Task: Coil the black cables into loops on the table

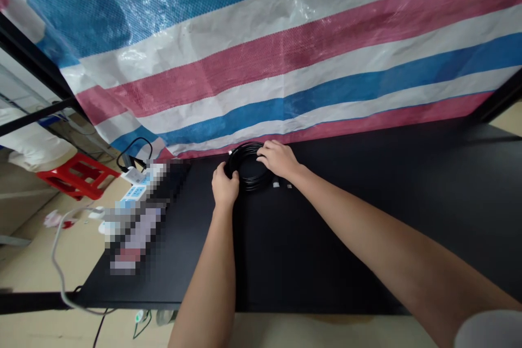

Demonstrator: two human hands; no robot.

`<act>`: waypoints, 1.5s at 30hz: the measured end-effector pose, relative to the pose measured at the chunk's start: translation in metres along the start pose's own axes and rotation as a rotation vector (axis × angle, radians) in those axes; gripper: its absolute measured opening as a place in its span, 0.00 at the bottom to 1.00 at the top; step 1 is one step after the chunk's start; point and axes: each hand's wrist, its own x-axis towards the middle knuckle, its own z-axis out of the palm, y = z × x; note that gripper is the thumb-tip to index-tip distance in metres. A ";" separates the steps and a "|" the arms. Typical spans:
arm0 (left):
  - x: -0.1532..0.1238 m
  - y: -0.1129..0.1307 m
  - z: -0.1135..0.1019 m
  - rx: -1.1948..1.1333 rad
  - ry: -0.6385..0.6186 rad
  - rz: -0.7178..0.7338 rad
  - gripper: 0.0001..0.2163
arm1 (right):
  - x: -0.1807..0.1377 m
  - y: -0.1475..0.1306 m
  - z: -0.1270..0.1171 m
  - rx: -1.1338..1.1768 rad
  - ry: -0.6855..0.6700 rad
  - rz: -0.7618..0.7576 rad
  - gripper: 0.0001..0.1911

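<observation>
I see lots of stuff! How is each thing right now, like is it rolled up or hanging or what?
black cable coil, wound in round loops, lying flat on the table
left hand, curled around the coil's edge
right hand, resting on top of the coil
black table, flat, with the coil on it
striped tarp, hanging behind the table, crinkled
red plastic stool, on the floor beyond the table

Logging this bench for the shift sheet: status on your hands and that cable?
Left hand gripping the coiled black cable at its edge; right hand on top of it. Coil flat on black tabletop. Power strip off to the left, not touching.
</observation>
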 end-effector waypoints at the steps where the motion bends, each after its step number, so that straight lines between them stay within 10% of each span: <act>1: 0.000 0.000 0.000 -0.002 0.004 0.002 0.15 | -0.002 0.001 -0.001 -0.005 -0.032 -0.041 0.13; 13: -0.007 0.011 -0.011 0.056 -0.011 -0.034 0.06 | -0.045 -0.005 0.003 -0.018 -0.172 -0.120 0.30; 22: -0.027 0.026 -0.003 -0.362 -0.475 0.095 0.02 | -0.072 0.081 -0.017 0.021 -0.016 0.126 0.15; 31: -0.010 0.019 -0.013 -0.228 -0.122 -0.008 0.03 | -0.083 0.141 -0.018 0.054 0.279 0.264 0.06; 45: -0.011 0.020 -0.011 -0.311 0.072 -0.079 0.04 | -0.089 0.129 -0.029 0.178 0.632 0.442 0.10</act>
